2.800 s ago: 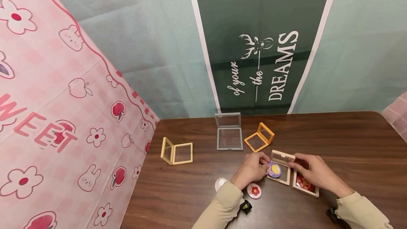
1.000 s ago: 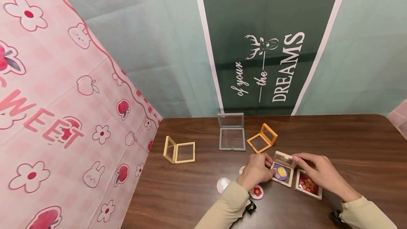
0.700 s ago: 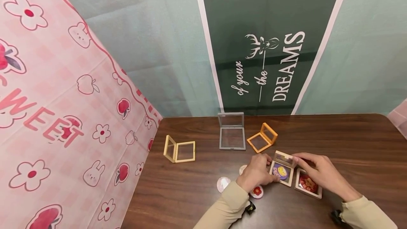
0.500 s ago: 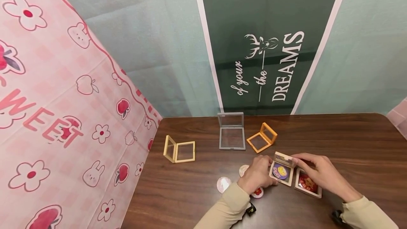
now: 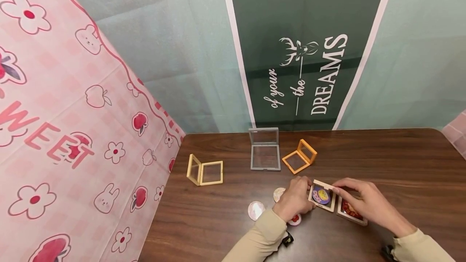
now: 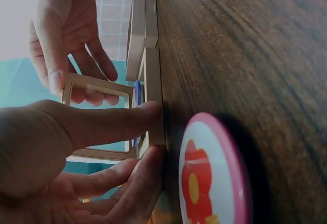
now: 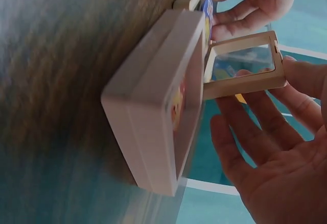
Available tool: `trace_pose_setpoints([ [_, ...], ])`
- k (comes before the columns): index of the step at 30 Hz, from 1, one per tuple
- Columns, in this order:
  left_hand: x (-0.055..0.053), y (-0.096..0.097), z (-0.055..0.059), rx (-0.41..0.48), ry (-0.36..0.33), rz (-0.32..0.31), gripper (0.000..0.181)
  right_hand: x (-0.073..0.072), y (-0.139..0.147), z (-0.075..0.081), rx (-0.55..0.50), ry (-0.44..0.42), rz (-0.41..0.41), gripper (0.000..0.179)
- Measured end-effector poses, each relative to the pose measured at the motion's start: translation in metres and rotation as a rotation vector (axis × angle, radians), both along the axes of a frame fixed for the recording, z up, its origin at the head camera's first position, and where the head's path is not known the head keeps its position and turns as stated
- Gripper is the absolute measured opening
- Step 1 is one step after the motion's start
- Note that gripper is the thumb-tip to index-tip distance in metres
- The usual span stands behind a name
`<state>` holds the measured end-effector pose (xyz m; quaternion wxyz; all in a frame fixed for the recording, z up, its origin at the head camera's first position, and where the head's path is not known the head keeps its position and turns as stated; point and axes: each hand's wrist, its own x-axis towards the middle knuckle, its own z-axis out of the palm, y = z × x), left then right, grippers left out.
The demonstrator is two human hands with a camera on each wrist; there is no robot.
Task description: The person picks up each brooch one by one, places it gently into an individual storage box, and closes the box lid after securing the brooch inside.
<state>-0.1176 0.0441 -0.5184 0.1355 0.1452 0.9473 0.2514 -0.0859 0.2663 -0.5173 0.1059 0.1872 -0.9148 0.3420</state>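
Observation:
A small beige display case [image 5: 329, 208] stands open on the table, its clear window lid [image 7: 250, 84] partly lowered over the base. In the base lies a round purple badge [image 5: 321, 194] with a yellow character. My left hand [image 5: 295, 198] grips the base's left side, its thumb [image 6: 115, 124] on the front rim. My right hand [image 5: 365, 203] pinches the lid's free edge between thumb and fingers. Just right of it, partly under that hand, lies a second beige case [image 7: 148, 117], shut over a red badge [image 5: 349, 209].
Near my left hand lie a red-flower badge [image 6: 212, 178], a white-pink badge [image 5: 256, 210] and a pale badge [image 5: 278, 194], partly covered. Further back stand open yellow [image 5: 212, 183], grey [image 5: 265, 169] and orange [image 5: 296, 170] cases. A fabric backdrop [image 5: 174, 51] rises behind the table.
My left hand has set the purple badge into the beige case, let go of it and shifted to the case's side. My right hand has tilted the lid further down.

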Motion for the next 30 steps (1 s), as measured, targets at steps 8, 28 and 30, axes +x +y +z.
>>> trace_pose_setpoints([
  [8,-0.001,0.0,0.0,-0.01,0.01,-0.009,0.051,0.009,-0.01,-0.006,-0.079,0.043,0.063,0.027],
  [28,-0.002,-0.001,0.0,-0.041,0.038,-0.046,0.049,0.015,-0.018,-0.026,-0.064,0.195,0.11,0.046],
  [30,-0.004,-0.001,-0.003,-0.046,0.039,-0.049,0.05,0.015,-0.019,-0.027,-0.067,0.202,0.122,0.045],
])
